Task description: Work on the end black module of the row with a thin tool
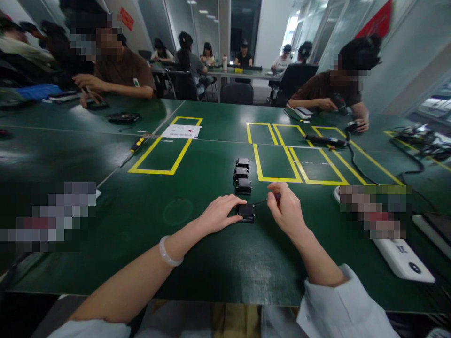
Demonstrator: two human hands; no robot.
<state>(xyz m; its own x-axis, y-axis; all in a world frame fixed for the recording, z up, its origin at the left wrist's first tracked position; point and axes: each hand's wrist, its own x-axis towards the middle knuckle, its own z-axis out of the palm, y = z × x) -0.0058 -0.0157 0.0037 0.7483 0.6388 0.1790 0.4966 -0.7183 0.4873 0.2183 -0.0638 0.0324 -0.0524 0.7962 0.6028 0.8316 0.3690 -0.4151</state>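
Note:
A small black box (245,212) lies on the green table (211,263). My left hand (220,213) grips its left side, thumb at the near corner and fingers at the far one. In my right hand (287,209) is a screwdriver (261,202); its thin shaft points left at the box's far right corner, and the fingers hide most of its dark handle. Whether the tip touches the box cannot be made out. Just beyond stand several similar black boxes (243,185) in a row leading away from me.
Yellow tape outlines (280,179) mark the table. A yellow-and-black screwdriver (137,143) lies at the left, a black power tool (326,141) with a cable at the right. White power strips (405,263) flank me. Two co-workers (123,70) sit across the table.

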